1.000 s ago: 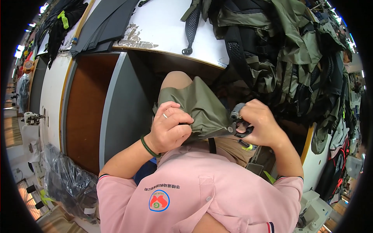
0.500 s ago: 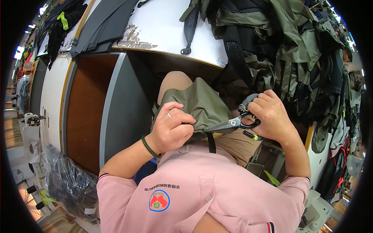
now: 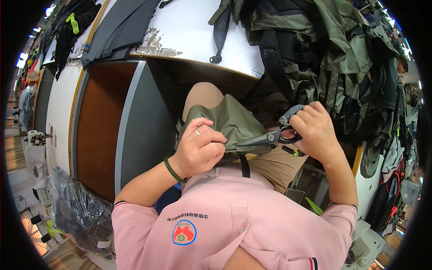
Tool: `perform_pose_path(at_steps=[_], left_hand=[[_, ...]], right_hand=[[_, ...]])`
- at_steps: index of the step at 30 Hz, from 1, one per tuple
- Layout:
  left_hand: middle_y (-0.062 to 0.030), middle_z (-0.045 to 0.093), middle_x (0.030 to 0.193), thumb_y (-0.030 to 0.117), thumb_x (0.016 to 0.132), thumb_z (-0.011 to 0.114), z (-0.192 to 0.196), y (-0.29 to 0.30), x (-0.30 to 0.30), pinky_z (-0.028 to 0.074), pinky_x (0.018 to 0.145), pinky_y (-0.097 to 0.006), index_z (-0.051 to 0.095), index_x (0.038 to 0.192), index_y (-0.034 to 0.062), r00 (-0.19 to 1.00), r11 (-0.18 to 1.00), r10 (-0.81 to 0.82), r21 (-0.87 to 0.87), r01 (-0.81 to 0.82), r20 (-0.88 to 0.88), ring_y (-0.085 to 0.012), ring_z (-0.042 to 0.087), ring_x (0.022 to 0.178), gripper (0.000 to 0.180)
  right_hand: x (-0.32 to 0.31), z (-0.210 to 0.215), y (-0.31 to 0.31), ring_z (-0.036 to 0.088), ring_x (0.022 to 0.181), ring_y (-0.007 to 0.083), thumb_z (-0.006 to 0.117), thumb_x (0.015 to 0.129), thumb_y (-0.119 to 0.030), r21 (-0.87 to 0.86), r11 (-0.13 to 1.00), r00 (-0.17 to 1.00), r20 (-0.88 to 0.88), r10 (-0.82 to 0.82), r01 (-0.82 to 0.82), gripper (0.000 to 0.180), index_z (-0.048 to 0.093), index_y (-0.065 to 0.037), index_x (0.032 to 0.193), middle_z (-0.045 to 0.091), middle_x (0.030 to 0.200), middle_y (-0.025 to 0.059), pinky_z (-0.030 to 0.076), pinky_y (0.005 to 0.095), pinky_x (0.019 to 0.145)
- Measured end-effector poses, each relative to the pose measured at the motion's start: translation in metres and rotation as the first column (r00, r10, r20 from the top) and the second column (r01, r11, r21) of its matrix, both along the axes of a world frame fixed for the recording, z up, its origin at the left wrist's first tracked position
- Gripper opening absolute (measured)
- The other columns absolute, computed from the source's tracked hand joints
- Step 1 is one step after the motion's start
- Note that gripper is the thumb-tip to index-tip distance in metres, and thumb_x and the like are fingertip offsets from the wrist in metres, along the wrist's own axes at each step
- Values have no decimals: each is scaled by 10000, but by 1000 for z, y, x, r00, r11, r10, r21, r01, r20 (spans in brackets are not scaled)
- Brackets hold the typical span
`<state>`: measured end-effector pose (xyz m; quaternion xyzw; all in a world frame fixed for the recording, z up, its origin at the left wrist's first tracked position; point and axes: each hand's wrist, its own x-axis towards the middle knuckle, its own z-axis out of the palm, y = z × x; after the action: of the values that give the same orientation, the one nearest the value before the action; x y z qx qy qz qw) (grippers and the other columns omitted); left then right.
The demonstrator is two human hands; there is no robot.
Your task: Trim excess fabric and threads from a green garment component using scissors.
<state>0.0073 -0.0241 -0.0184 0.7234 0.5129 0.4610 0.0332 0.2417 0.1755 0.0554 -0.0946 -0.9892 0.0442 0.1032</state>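
Observation:
Across my lap lies an olive-green fabric piece [image 3: 229, 118] with a black strap [image 3: 245, 165] hanging from its near edge. My left hand [image 3: 200, 146] is closed on that edge, fingers pinching the cloth. In my right hand [image 3: 314, 131] is a pair of scissors [image 3: 272, 137] with wrapped handles. Their blades point left and lie along the edge of the cloth, tips close to my left fingers. How far the blades are parted cannot be made out. A short black piece with a yellow-green end [image 3: 294, 152] dangles below the right hand.
A white worktop [image 3: 189, 33] stands ahead, with dark grey sheets [image 3: 119, 33] at its left. Olive and black backpacks [image 3: 315, 49] are heaped at the right. Below are grey panels [image 3: 146, 121] of an open compartment. Clear plastic wrapping [image 3: 78, 207] lies at lower left.
The scissors have tilted slightly, their handles shifting with my right hand. The dangling piece has swung a little. My left hand stays on the cloth.

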Motion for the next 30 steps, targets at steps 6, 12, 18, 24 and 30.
perform_pose_path(at_steps=[6, 12, 18, 24, 30], left_hand=[[-23, 625, 892, 5, 676, 741, 1, 4, 2, 451, 924, -436, 616, 780, 90, 1000, 1000, 7, 14, -7, -16, -188, 573, 711, 184], [-77, 609, 1016, 32, 670, 793, 2, 0, -7, 454, 914, -466, 593, 832, 96, 999, 993, 28, -113, -25, 27, -284, 585, 897, 265], [-81, 570, 1070, 86, 682, 815, -12, -22, -17, 430, 938, -464, 622, 830, 93, 987, 958, 125, -246, -147, -102, -295, 545, 1001, 243], [-50, 593, 1009, 57, 644, 787, -10, -24, -17, 424, 950, -476, 642, 804, 105, 957, 963, 201, -138, -232, -209, -266, 568, 977, 221], [-12, 620, 963, 47, 585, 778, 19, -34, -21, 440, 914, -482, 661, 775, 140, 927, 964, 253, 159, -215, -278, -226, 588, 927, 242]], right_hand=[[-23, 2, -19, 567, 677, 315, 842, 651, -259, -492, 870, 999, -40, -24, 1, 355, 549, -68, 712, 559, 683, 87, 456, 399, 680], [-31, -17, -26, 562, 668, 315, 762, 654, -104, -541, 831, 991, -81, 103, -131, 241, 533, -49, 705, 556, 674, 103, 454, 388, 641], [-20, -20, -18, 480, 634, 311, 809, 594, -39, -592, 805, 997, -71, -13, -32, 314, 510, -19, 689, 509, 652, 109, 394, 373, 576], [-13, -15, -20, 506, 651, 316, 786, 622, -40, -582, 813, 998, -33, -54, 25, 286, 511, -14, 695, 534, 671, 119, 412, 373, 590], [-4, -15, -21, 445, 590, 303, 770, 637, -68, -589, 807, 994, -61, -96, 42, 300, 478, -19, 685, 465, 640, 120, 368, 371, 539]])
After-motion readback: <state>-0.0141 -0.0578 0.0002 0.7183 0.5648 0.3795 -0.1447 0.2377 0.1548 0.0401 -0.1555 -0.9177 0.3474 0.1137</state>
